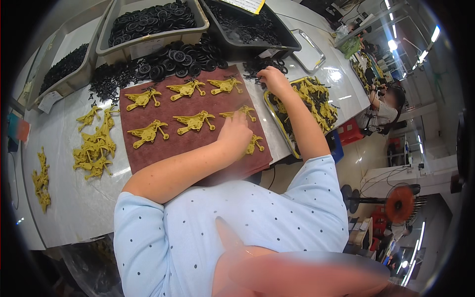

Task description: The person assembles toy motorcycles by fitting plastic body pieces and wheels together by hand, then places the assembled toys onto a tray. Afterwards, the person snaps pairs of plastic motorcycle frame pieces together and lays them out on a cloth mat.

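Observation:
On the maroon cloth [168,111], yellow plastic toy-motorbike bodies [190,89] lie in two rows, with small black pieces at the tips of several. My left hand [236,133] is at the cloth's right side, its fingers closed on a yellow toy-motorbike body [246,113] in the upper row. Another yellow body [255,144] lies partly hidden beside that wrist. Further right and away, my right hand [272,79] has its fingers pinched at a small pile of black plastic parts [252,67]. What sits between those fingertips is too small to make out.
Grey bins [148,42] of black wheels and parts line the far side, with loose wheels [180,57] before them. Yellow bodies are heaped at left [94,148] and in a tray [297,151] under my right forearm. A person [388,106] sits at another table.

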